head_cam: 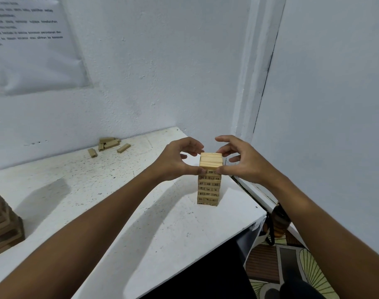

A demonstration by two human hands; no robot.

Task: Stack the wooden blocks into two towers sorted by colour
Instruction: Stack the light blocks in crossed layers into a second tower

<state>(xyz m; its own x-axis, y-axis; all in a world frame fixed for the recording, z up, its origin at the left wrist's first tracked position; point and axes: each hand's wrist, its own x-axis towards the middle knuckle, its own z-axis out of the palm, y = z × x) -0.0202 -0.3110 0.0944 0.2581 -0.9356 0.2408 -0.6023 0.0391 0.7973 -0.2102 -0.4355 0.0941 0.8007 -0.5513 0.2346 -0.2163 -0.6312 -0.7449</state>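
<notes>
on white table (123,212), two hands (210,162) pinch top layer of one pale tower (209,186); five loose blocks (107,144) behind

The light tower (209,186) of wooden blocks carries black numbers printed on the block ends facing the camera. Several are upside down or sideways. Those that can be made out include 20, 14, 52, 30 and 15; the rest are too small or too blurred to tell. A sheet of paper (33,44) taped to the wall at upper left bears several lines of printed text, but the words are too blurred to read with any certainty
</notes>
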